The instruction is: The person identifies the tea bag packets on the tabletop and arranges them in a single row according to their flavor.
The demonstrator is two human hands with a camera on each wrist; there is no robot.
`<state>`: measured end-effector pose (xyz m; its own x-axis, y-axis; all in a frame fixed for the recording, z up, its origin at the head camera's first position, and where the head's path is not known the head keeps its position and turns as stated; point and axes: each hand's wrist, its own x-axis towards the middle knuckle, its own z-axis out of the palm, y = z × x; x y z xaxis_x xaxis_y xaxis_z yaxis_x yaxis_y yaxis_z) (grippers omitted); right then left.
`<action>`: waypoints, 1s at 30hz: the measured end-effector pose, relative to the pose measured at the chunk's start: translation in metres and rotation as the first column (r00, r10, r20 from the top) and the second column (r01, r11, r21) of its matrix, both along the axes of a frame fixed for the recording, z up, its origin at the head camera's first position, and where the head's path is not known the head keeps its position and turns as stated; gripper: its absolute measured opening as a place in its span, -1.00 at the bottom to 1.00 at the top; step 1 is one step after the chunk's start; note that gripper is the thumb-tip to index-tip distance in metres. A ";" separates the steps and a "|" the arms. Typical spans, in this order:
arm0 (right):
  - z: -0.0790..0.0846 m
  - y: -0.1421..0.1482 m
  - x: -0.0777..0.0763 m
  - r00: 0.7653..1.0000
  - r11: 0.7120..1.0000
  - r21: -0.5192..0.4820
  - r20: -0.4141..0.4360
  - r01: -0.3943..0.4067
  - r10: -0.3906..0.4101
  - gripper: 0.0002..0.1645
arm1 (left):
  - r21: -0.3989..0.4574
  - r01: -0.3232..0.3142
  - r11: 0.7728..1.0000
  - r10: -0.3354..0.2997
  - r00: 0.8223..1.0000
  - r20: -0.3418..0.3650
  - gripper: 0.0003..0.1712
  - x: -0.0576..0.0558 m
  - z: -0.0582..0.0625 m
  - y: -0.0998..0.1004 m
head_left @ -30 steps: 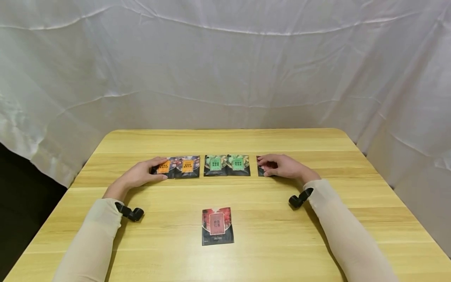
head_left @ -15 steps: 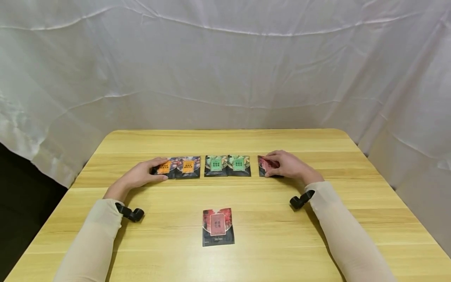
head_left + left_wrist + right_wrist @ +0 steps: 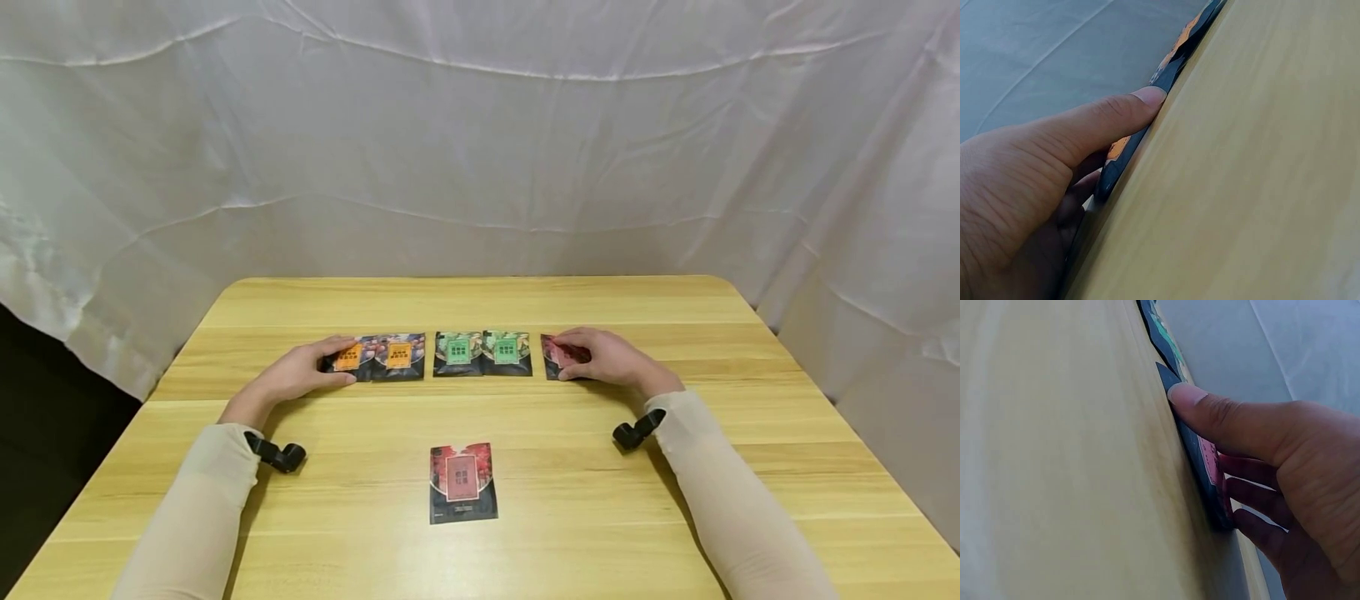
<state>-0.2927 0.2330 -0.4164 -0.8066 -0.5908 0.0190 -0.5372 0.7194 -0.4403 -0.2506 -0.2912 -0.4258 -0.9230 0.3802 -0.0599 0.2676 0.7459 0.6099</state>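
My left hand [image 3: 296, 369] spans the outer one of two dark sachets with orange labels, thumb at its near edge and index finger at its far edge. That outer orange-label sachet [image 3: 348, 358] lies against its orange-label neighbour [image 3: 399, 357]. On the right, my right hand [image 3: 611, 357] holds a red-label sachet [image 3: 555, 357] flat on the table, partly covering it. In the right wrist view the thumb [image 3: 1188, 395] presses the sachet's near edge, with the other fingers at its far side. Two green-label sachets [image 3: 458, 353] lie between the hands, their edges meeting.
Another red-label sachet [image 3: 463, 483] lies alone nearer the front of the wooden table [image 3: 360, 533], its top edge notched. A pale curtain [image 3: 480, 150] hangs behind the table's far edge. Black wrist cameras [image 3: 277, 454] sit on both cuffs.
The right hand has shifted slightly left with the red-label sachet, narrowing the gap to the green-label pair. The left hand stays on the orange-label sachet.
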 end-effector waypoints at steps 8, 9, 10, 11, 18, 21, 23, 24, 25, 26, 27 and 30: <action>0.001 -0.002 0.003 1.000 0.999 -0.032 0.001 0.028 -0.028 -0.22 | -0.002 -0.009 1.000 0.009 1.000 0.001 -0.02 0.000 -0.002 -0.001; 0.001 -0.002 0.002 0.999 0.999 -0.040 0.002 0.034 -0.034 -0.23 | 0.000 -0.008 1.000 0.008 1.000 0.003 -0.02 0.000 -0.002 -0.001; 0.001 -0.002 0.002 0.999 0.998 -0.044 0.000 0.039 -0.039 -0.24 | 0.002 -0.009 1.000 0.009 1.000 0.004 -0.02 0.000 -0.001 -0.001; 0.001 -0.002 0.001 0.999 0.998 -0.050 0.000 0.041 -0.041 -0.25 | 0.002 -0.008 1.000 0.008 1.000 0.004 -0.02 -0.001 -0.001 0.000; 0.005 -0.003 0.000 1.000 0.996 -0.087 0.005 0.028 -0.027 -0.31 | -0.002 -0.006 1.000 0.006 1.000 -0.001 -0.03 -0.001 0.001 0.001; 0.008 -0.004 0.002 1.000 0.996 -0.087 -0.001 0.027 -0.027 -0.32 | -0.005 -0.005 1.000 0.005 1.000 -0.004 -0.03 -0.001 0.001 0.001; 0.009 -0.006 0.004 1.000 0.996 -0.081 -0.015 0.023 -0.024 -0.31 | -0.004 -0.006 1.000 0.006 1.000 -0.003 -0.03 0.000 0.000 0.000; 0.010 -0.007 0.005 0.999 0.997 -0.076 -0.025 0.023 -0.025 -0.30 | -0.005 -0.006 1.000 0.006 1.000 -0.003 -0.03 0.000 0.000 0.000; 0.010 -0.008 0.006 0.999 0.997 -0.072 -0.034 0.022 -0.024 -0.29 | -0.004 -0.006 1.000 0.006 1.000 -0.003 -0.03 0.000 0.000 0.000; 0.011 -0.009 0.008 0.999 0.997 -0.070 -0.043 0.017 -0.020 -0.28 | -0.003 -0.006 1.000 0.006 1.000 -0.002 -0.04 0.000 0.000 0.000; 0.011 -0.011 0.009 0.999 0.997 -0.074 -0.044 0.012 -0.016 -0.28 | -0.003 -0.007 1.000 0.007 1.000 -0.001 -0.04 0.001 0.001 0.000; 0.012 -0.017 0.013 0.999 0.996 -0.083 -0.036 -0.014 0.011 -0.28 | -0.003 -0.008 1.000 0.008 1.000 0.001 -0.04 0.001 0.001 0.001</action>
